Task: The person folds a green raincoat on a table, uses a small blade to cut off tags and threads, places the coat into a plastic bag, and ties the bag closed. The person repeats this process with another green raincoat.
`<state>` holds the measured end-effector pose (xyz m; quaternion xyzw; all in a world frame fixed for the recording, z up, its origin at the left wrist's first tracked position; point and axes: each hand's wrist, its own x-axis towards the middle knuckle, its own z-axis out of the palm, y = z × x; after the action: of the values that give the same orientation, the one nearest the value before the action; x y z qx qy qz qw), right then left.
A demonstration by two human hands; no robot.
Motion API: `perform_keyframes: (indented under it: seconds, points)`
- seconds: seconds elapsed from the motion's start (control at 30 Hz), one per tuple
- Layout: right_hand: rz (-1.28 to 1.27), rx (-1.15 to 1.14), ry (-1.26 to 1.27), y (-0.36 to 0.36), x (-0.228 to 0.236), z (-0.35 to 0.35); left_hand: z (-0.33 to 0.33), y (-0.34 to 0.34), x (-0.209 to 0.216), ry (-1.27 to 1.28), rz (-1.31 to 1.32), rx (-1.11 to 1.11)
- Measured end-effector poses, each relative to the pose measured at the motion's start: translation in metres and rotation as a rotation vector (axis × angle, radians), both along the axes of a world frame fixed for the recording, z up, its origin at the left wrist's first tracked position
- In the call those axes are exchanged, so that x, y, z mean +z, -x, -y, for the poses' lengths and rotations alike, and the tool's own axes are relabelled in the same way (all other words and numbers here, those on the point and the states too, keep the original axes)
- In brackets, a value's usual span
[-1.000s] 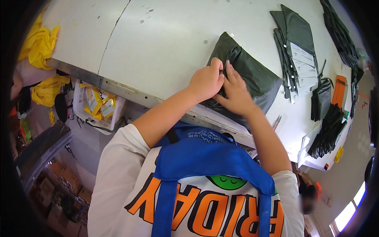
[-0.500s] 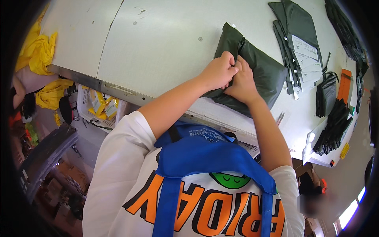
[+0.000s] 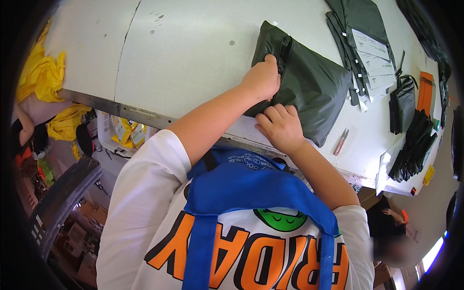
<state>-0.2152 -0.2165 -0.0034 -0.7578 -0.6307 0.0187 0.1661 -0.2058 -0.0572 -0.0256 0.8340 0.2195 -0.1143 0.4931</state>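
A plump dark green plastic mailing bag (image 3: 314, 82) lies aslant on the worktable, its folded flap running along the left side. My left hand (image 3: 263, 79) is closed on that flap, fingers curled over the strip. At the bag's near edge, my right hand (image 3: 282, 126) has its fingers bent in against the plastic; its thumb points left. The fingertips of both hands are partly hidden.
The pale worktable (image 3: 188, 53) has a metal front edge. Flat dark bags with white labels (image 3: 372, 55), a small cutter (image 3: 341, 142), black bags (image 3: 413, 147) and an orange piece (image 3: 425, 92) lie right. A white basket (image 3: 104, 130) with yellow packets stands below left.
My hands have parted: the right has slid toward me to the bag's near edge, while the left has shifted slightly left along the flap. The cutter is now uncovered.
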Motion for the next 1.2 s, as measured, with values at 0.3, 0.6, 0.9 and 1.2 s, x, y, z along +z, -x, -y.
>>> perform_keyframes:
  seconds: [0.3,0.6,0.9,1.2]
  points:
    - [0.065,-0.121,0.053,0.015,-0.001,0.002,-0.002,0.004,0.01,0.09,0.008,0.023]
    - [0.13,0.045,0.456,-0.028,0.041,-0.018,-0.004,0.005,-0.012,-0.089,0.072,-0.016]
    - [-0.202,-0.201,-0.161,-0.005,0.019,0.003,-0.006,0.006,0.0,-0.012,0.038,0.006]
    - [0.018,0.042,-0.127,0.01,-0.005,0.005,-0.002,0.006,0.002,0.071,0.008,0.048]
